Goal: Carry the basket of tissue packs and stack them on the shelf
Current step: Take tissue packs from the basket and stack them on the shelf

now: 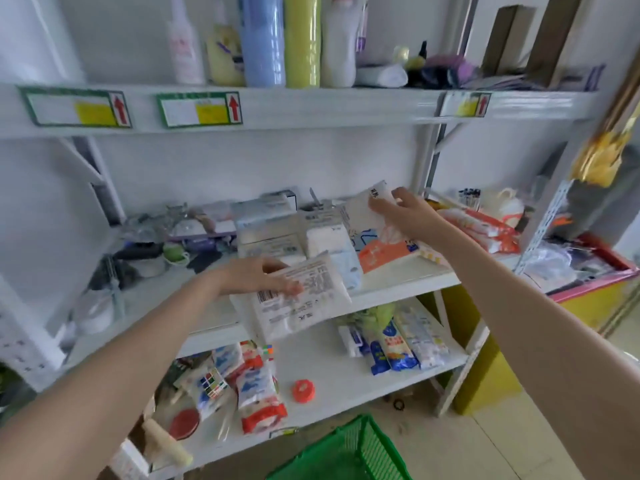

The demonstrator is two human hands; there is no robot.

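My left hand (pixel 258 277) grips a white tissue pack (pixel 301 306) with printed text and a barcode, held just over the front edge of the middle shelf (pixel 398 292). My right hand (pixel 405 211) holds a white and orange tissue pack (pixel 372 233) tilted against the packs stacked on that shelf. Several tissue packs (pixel 298 233) stand in a stack between my hands. The green basket (pixel 349 452) sits on the floor below, only its rim and wall in view at the bottom edge.
The top shelf (pixel 311 109) holds bottles and rolls. The lower shelf (pixel 329 375) carries snack packets, puzzle cubes and an orange lid. Red-and-white packs (pixel 481 230) lie right of my right hand. A pink and yellow counter (pixel 595 292) stands at far right.
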